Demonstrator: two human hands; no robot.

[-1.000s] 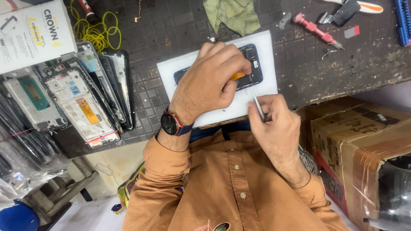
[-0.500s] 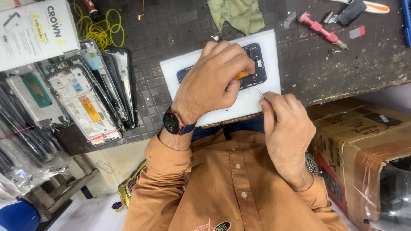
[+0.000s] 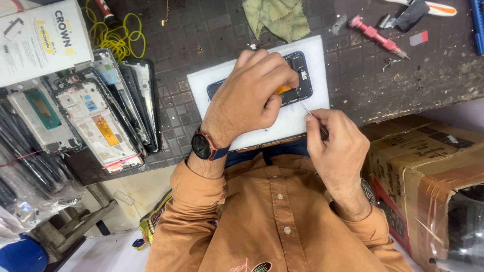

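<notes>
Both hands work over the opened phone: the left hand presses it flat, fingers curled, while the right hand pinches thin tweezers.

We see only part of opened phone: left hand covers its middle. Thin metal tool mostly buried in right hand; our view leaves tip type unclear. Cardboard box cut off at right edge, blue tub at lower left.

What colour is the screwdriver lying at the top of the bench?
Pink-red screwdriver, seen in the head view.
</notes>
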